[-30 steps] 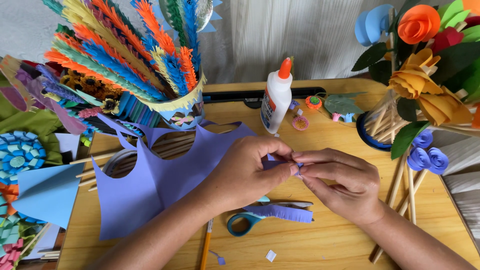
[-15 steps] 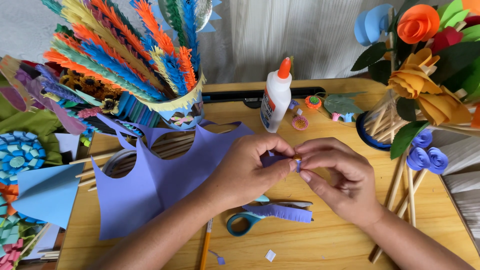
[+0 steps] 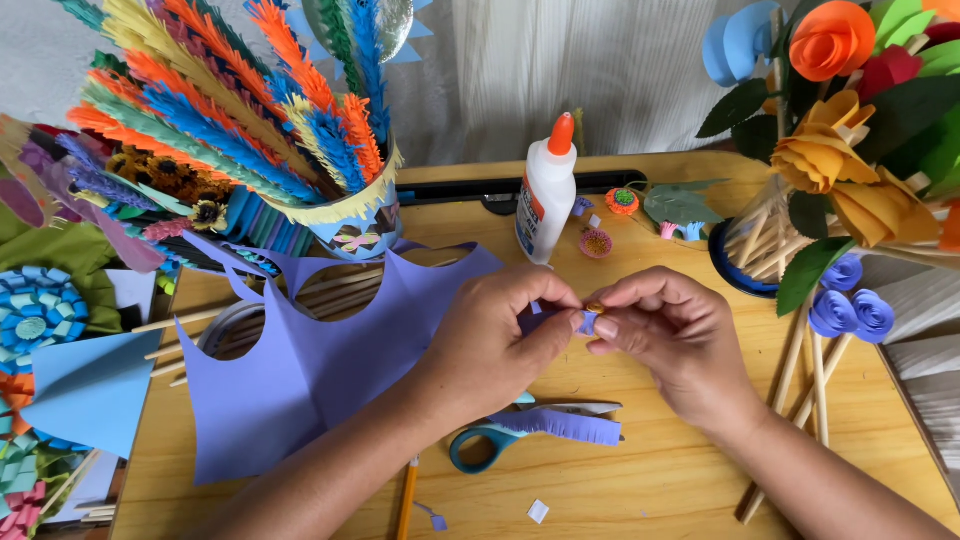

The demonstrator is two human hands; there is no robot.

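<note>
Over the middle of the wooden table (image 3: 640,470), my left hand (image 3: 495,345) and my right hand (image 3: 670,345) meet fingertip to fingertip. Together they pinch a small purple paper strip (image 3: 583,322) wound around a tiny orange-brown core; most of it is hidden by my fingers. Below my hands lies a fringed purple paper strip (image 3: 565,425) across blue-handled scissors (image 3: 480,447). A large cut purple paper sheet (image 3: 300,370) spreads to the left, under my left forearm.
A white glue bottle (image 3: 547,195) with an orange cap stands behind my hands. A pot of coloured paper feathers (image 3: 250,110) stands back left, paper flowers on sticks (image 3: 850,130) at right. Wooden sticks (image 3: 815,370), a pencil (image 3: 407,500) and small paper rolls (image 3: 597,242) lie about.
My fingertips have shifted slightly around the small purple strip, turning it between them. My hands stay in the same place and nothing else on the table has moved.
</note>
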